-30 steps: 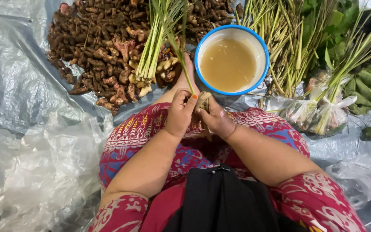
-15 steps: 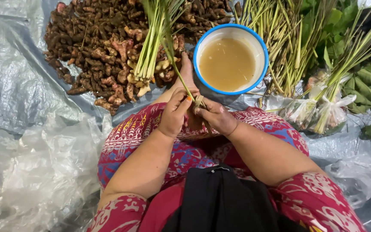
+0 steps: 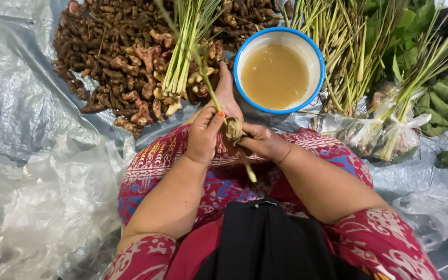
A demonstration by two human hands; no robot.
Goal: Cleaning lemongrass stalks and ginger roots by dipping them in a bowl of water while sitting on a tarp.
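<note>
I sit on a grey plastic sheet (image 3: pixel 22 78) spread over the ground. My left hand (image 3: pixel 203 136) and right hand (image 3: pixel 261 142) both pinch a lemongrass stalk (image 3: pixel 233 128), knotted over my lap just below the blue-rimmed bowl (image 3: pixel 278 70) of cloudy water. Left of the bowl lies a heap of brown roots (image 3: pixel 115 57); right of it, bundled stalks (image 3: pixel 348 57). Crumpled clear bags (image 3: pixel 42 202) lie lower left.
</note>
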